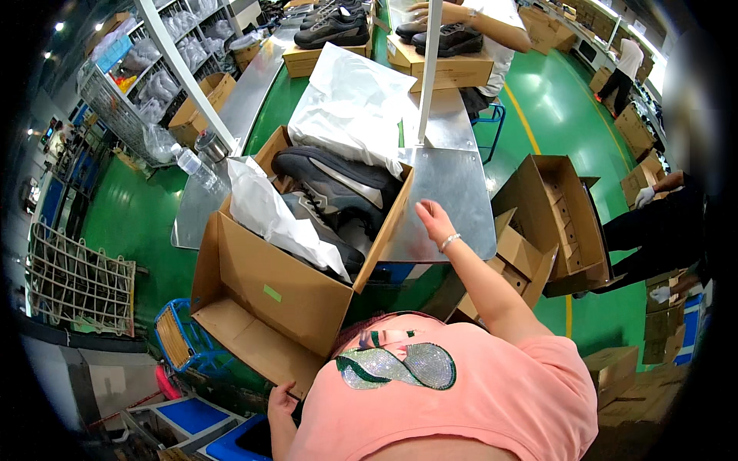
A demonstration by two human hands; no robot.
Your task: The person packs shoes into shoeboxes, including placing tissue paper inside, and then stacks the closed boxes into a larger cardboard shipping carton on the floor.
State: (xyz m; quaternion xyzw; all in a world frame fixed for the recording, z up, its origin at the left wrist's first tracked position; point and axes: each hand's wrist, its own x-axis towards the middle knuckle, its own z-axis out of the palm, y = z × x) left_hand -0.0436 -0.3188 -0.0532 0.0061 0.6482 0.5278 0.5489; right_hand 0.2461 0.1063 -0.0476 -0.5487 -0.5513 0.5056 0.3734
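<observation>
An open brown shoe box [382, 244] sits tilted on the metal table, its hinged lid [265, 296] folded out toward me. Inside lies a pair of dark grey and black sneakers [327, 188] with a pale side stripe. White wrapping paper [273, 211] stands along the left side of the box; a larger white sheet [346, 104] spreads over its far end. My left hand [283, 399] pinches the near edge of the lid at its lower corner. To the right of the box, apart from it, my right hand [435, 223] hovers over the table with curled fingers, nothing visible in them.
A clear plastic bottle [196, 167] stands left of the box on the metal table [453, 192]. Beyond, more sneakers [332, 31] rest on boxes, beside a co-worker's arm [496, 27]. Large open cartons [538, 207] stand at right. A metal post [429, 77] rises ahead.
</observation>
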